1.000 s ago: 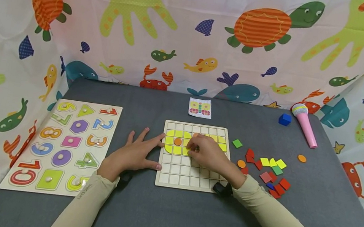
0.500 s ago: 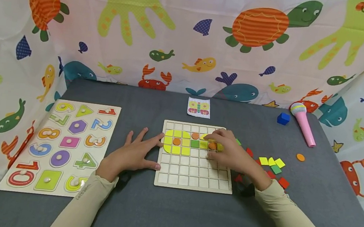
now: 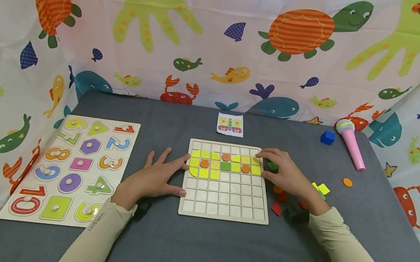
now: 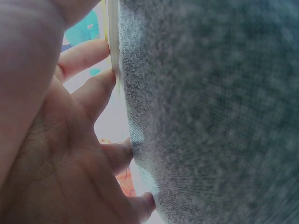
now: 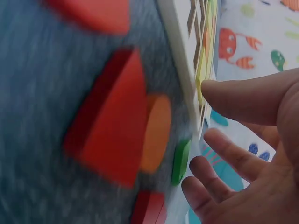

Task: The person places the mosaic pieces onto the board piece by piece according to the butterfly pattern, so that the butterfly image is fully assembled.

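Observation:
A wooden grid board (image 3: 225,199) lies flat on the grey table. Yellow tiles (image 3: 203,173), orange discs (image 3: 245,169) and a green square (image 3: 225,166) fill cells in its upper rows. My left hand (image 3: 156,179) has its fingers spread, thumb and fingertips touching the board's left edge. At the upper right edge is my right hand (image 3: 288,172), its fingers loosely extended over the end yellow tiles. In the right wrist view the thumb (image 5: 243,98) is by the board's rim, and no piece shows in that hand. A loose green tile (image 3: 273,166) is partly hidden beneath it.
Loose red tiles (image 3: 276,208) and yellow tiles (image 3: 323,189) lie right of the board, some hidden by my right arm. A butterfly pattern card (image 3: 230,125) lies behind. A number puzzle (image 3: 82,160) lies left; a blue cube (image 3: 327,137) and pink microphone (image 3: 351,145) sit back right.
My right hand has moved from the board's middle to its right edge, uncovering the green square and the right-hand yellow and orange pieces. My left hand has stayed at the left edge.

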`<state>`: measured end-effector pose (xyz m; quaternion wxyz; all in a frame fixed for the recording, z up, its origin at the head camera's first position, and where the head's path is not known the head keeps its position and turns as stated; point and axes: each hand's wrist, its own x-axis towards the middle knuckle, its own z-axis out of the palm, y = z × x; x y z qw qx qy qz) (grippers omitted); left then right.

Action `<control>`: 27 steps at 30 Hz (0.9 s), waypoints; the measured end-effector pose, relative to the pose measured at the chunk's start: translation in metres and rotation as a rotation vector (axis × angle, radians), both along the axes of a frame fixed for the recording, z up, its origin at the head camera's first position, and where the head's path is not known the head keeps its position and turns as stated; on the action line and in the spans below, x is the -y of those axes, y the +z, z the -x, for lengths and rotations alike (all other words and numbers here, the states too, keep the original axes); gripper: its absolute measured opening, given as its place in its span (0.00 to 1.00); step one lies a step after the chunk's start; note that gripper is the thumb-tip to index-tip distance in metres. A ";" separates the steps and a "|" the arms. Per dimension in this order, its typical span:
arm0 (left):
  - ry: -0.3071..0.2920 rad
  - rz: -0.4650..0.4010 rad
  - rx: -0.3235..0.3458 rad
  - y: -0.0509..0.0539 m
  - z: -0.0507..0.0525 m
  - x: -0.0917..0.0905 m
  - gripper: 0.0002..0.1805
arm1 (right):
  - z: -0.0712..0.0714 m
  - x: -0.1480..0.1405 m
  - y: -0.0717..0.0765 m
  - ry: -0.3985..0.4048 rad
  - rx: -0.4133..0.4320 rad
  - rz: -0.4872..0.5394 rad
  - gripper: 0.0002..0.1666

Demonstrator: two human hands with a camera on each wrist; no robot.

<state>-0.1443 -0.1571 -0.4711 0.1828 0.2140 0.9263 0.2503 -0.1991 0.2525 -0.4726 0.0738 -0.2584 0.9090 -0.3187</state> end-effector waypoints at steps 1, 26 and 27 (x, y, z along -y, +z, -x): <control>-0.001 -0.001 0.000 0.000 0.000 0.000 0.58 | 0.001 -0.003 0.000 -0.005 -0.001 -0.004 0.27; 0.006 0.011 -0.002 0.002 -0.001 -0.001 0.59 | 0.004 -0.008 0.008 -0.306 -0.043 0.007 0.06; 0.007 0.010 0.001 0.002 -0.001 -0.001 0.59 | 0.003 -0.005 0.010 -0.310 -0.023 0.029 0.07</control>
